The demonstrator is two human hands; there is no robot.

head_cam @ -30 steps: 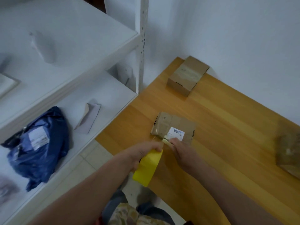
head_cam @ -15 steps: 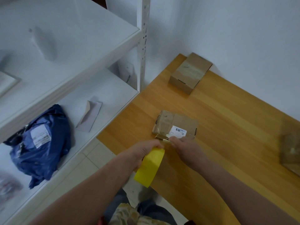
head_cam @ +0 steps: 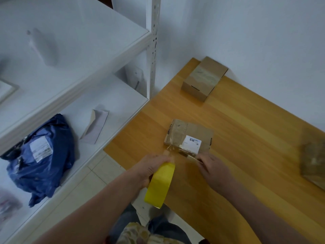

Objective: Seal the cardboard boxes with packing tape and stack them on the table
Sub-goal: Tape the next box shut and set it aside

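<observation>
A: Where is the small box [head_cam: 189,132], and how does it lie?

B: Flat on the bench [head_cam: 246,131], near the front-left corner; its long axis runs left to right, skewed to both bench edges; the end with the white label [head_cam: 191,144] points right.

A: And the hands?

B: The left hand [head_cam: 153,166] comes in from below, fingers wrapped round a yellow tape roll [head_cam: 159,185], thumb on top; the roll stands on edge at the bench's front edge, just short of the box; the right hand [head_cam: 213,169] lies back-up beside it, fingertips at the box's near side; a strip of tape [head_cam: 189,155] spans between the two hands; blur hides whether the right fingers pinch or only press it.

A: How does the box look?

B: Brown, creased, glossy with clear film on its left part.

A: Anything further out?

B: A second box [head_cam: 204,79] at the far-left corner; a blurred third box [head_cam: 313,159] toward the right edge; left of the bench, a white shelf [head_cam: 112,103] carries a blue bag [head_cam: 40,155] and a folded paper [head_cam: 95,128].
</observation>
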